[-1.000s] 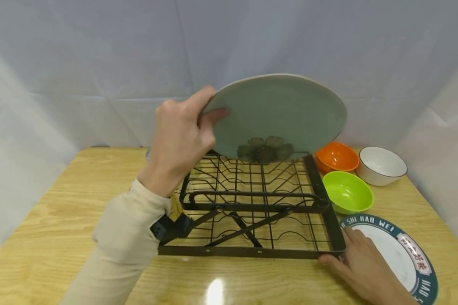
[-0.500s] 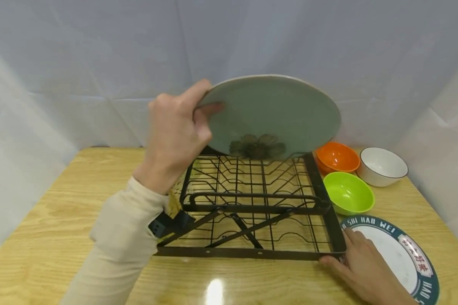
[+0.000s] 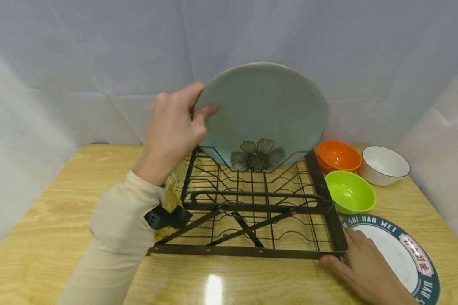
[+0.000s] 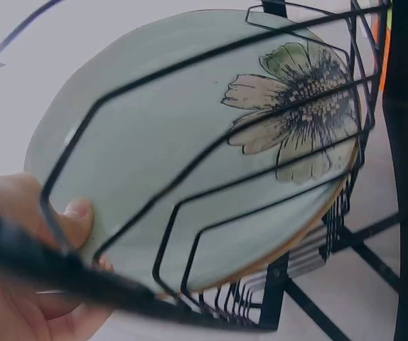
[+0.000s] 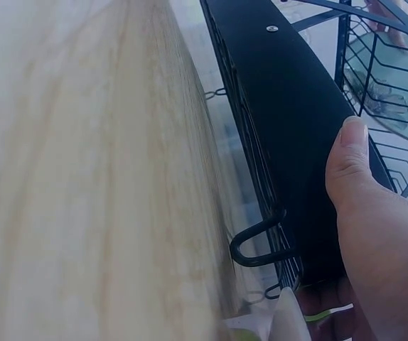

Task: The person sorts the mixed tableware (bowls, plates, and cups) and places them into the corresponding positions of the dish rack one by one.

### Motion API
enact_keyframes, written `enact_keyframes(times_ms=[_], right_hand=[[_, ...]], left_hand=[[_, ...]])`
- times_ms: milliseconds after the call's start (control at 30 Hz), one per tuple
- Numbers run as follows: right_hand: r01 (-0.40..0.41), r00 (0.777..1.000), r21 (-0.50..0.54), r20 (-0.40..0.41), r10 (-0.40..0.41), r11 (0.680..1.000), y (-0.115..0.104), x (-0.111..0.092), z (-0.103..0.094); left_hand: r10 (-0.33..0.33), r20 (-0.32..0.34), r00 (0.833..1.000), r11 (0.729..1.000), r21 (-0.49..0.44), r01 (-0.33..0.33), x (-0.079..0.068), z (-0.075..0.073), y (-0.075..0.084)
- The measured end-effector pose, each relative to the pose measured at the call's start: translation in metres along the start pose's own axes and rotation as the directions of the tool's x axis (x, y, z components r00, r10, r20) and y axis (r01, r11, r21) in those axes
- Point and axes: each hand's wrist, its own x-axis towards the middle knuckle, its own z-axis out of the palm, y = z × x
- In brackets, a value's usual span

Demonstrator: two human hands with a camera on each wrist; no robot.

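Note:
My left hand [image 3: 173, 127] pinches the left edge of a pale green plate [image 3: 267, 101], thumb on its front face. A dark flower print marks the plate's lower part. The plate leans upright at the back of a black two-tier wire dish rack [image 3: 259, 207], its lower rim down among the top tier's wires. In the left wrist view, those wires cross in front of the plate [image 4: 161, 149]. My right hand [image 3: 366, 262] grips the rack's front right corner; in the right wrist view its thumb [image 5: 350, 153] lies on the black frame [image 5: 289, 128].
Right of the rack stand an orange bowl [image 3: 337, 156], a lime green bowl [image 3: 350, 192] and a white bowl [image 3: 383, 165]. A white plate with a dark green lettered rim [image 3: 429, 288] lies partly beneath my right hand. Wooden table [image 3: 72, 190] extends to the left.
The green plate has tipped more upright and shifted left, its lower rim coming down into the rack's top wires. My left hand has moved with it; my right hand stays at the corner.

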Motion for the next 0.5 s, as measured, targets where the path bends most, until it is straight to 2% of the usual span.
enact_keyframes(times_ms=[167, 267, 500], right_hand=[[0.014, 1.0, 0.004, -0.024, -0.014, 1.0, 0.0001, -0.0006, 0.0001], [0.024, 0.999, 0.006, -0.039, -0.024, 1.0, 0.0004, -0.001, -0.0003], [-0.003, 1.0, 0.007, -0.022, 0.003, 1.0, 0.0017, -0.0031, -0.0009]], left_hand=[[-0.096, 0.103, 0.99, 0.991, -0.081, 0.105, 0.0033, -0.0025, -0.0029], [-0.129, 0.142, 0.981, 0.98, -0.134, 0.148, 0.0039, -0.0034, -0.005], [-0.14, 0.182, 0.973, 0.972, -0.164, 0.17, -0.0021, -0.0034, -0.0096]])
